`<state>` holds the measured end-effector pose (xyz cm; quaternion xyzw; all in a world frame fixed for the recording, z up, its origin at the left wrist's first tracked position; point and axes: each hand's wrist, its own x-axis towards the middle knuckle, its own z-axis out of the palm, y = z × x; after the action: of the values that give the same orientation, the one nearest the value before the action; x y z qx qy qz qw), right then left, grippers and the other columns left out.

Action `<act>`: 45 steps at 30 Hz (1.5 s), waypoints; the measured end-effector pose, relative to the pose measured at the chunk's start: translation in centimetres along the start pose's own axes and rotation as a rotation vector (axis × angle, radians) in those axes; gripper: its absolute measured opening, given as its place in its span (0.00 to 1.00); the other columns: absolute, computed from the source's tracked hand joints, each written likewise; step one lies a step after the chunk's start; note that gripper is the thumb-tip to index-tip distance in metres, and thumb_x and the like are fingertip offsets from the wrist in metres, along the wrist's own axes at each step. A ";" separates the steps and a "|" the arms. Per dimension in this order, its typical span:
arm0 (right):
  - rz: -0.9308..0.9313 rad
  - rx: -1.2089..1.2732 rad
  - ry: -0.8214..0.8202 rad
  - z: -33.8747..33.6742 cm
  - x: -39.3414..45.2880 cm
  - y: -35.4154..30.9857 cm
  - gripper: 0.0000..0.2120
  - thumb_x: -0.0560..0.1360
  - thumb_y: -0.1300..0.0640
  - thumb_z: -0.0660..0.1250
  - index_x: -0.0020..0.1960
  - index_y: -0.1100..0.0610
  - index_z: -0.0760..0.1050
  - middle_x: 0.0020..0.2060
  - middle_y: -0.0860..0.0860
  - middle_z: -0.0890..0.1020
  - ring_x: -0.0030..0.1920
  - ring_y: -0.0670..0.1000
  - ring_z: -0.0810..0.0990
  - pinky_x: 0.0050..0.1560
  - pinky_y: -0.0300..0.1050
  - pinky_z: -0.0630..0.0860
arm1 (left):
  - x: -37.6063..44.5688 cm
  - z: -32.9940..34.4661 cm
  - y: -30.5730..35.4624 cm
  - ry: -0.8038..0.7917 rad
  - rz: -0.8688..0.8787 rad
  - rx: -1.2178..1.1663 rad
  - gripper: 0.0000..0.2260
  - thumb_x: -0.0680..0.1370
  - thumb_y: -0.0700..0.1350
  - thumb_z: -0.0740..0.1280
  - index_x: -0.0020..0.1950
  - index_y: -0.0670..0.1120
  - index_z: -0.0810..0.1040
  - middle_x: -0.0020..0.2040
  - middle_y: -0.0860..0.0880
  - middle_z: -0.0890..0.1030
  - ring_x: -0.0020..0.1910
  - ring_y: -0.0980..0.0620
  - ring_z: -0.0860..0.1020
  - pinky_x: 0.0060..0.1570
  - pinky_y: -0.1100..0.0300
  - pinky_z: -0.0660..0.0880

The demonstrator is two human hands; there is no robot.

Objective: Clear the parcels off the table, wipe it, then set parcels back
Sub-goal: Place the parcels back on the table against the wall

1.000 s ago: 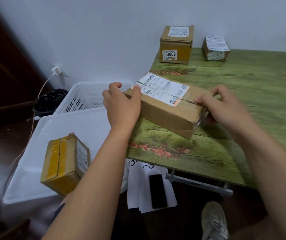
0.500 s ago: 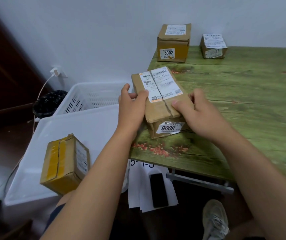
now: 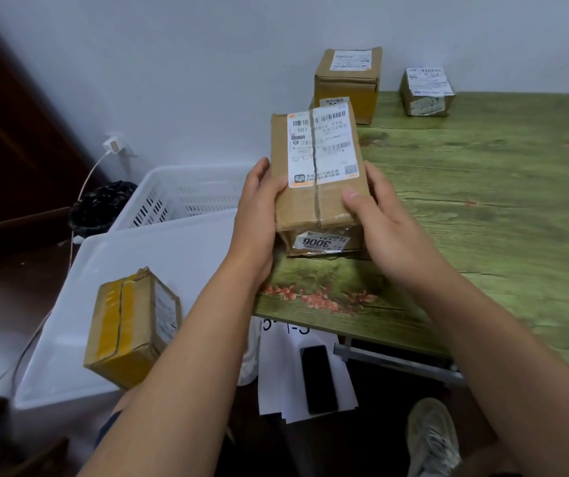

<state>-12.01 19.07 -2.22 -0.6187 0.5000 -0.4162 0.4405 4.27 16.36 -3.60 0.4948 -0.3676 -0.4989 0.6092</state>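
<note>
Both hands hold a long brown parcel (image 3: 314, 208) with a white shipping label and a "3006" sticker, lifted just above the near left corner of the green table (image 3: 482, 218). My left hand (image 3: 259, 211) grips its left side; my right hand (image 3: 382, 222) grips the right side, thumb on top. Two more parcels stand at the table's far edge by the wall: a taller box (image 3: 348, 80) and a small one (image 3: 427, 92). A yellow-taped parcel (image 3: 128, 325) lies in the white bin (image 3: 159, 256) left of the table.
A white slotted basket (image 3: 186, 194) sits behind the bin, with a black bag (image 3: 104, 204) beside it. A charger and cable (image 3: 112, 146) hang from the wall. Papers and a dark phone (image 3: 319, 378) lie on the floor under the table edge, near a shoe (image 3: 431, 438).
The parcel was turned from lying crosswise on the table to lengthwise, and both hands have raised it up and slightly away from the table surface.
</note>
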 end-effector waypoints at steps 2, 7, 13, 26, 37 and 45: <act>-0.006 0.063 0.023 0.0 0.1 -0.1 0.24 0.82 0.47 0.59 0.76 0.39 0.59 0.62 0.34 0.75 0.55 0.32 0.75 0.56 0.31 0.69 | 0.0 0.1 0.0 -0.007 0.000 -0.019 0.32 0.70 0.49 0.67 0.74 0.51 0.66 0.65 0.48 0.78 0.60 0.49 0.79 0.64 0.46 0.74; -0.005 0.218 0.058 -0.2 0.5 0.0 0.23 0.81 0.55 0.62 0.74 0.43 0.64 0.61 0.38 0.79 0.51 0.37 0.81 0.58 0.45 0.77 | 0.0 0.3 -0.1 -0.033 -0.005 -0.044 0.36 0.70 0.48 0.68 0.77 0.52 0.60 0.69 0.49 0.75 0.64 0.48 0.77 0.67 0.44 0.71; 0.008 0.283 0.077 -0.9 0.8 0.7 0.26 0.74 0.52 0.65 0.72 0.44 0.68 0.60 0.44 0.80 0.52 0.45 0.83 0.50 0.47 0.80 | -0.1 1.1 -0.2 -0.114 -0.051 -0.084 0.40 0.69 0.47 0.71 0.78 0.49 0.58 0.61 0.46 0.81 0.55 0.49 0.82 0.60 0.47 0.77; 0.216 0.224 0.053 -3.4 0.8 1.6 0.21 0.77 0.43 0.65 0.67 0.46 0.67 0.45 0.52 0.84 0.34 0.53 0.83 0.33 0.44 0.78 | -1.2 3.4 0.1 -0.254 0.010 0.131 0.22 0.79 0.57 0.59 0.69 0.48 0.73 0.62 0.48 0.81 0.60 0.49 0.79 0.63 0.47 0.74; 0.172 -0.185 0.316 -9.2 1.1 1.7 0.39 0.63 0.29 0.59 0.70 0.43 0.59 0.56 0.55 0.81 0.49 0.60 0.81 0.55 0.60 0.78 | -2.9 4.6 -2.1 -0.483 0.175 1.246 0.23 0.84 0.57 0.47 0.79 0.54 0.57 0.80 0.55 0.55 0.79 0.54 0.49 0.73 0.59 0.45; 0.227 -0.345 0.395 -13.9 0.2 2.3 0.36 0.72 0.33 0.59 0.74 0.50 0.57 0.64 0.57 0.76 0.59 0.62 0.77 0.61 0.55 0.73 | -3.1 7.3 -4.0 -0.439 0.096 1.695 0.27 0.82 0.63 0.42 0.79 0.59 0.41 0.80 0.54 0.38 0.78 0.49 0.36 0.73 0.42 0.34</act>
<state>-25.80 16.80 -0.75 -0.5315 0.7057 -0.3853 0.2666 -4.33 17.64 -5.60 0.6575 -0.7440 -0.1155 -0.0279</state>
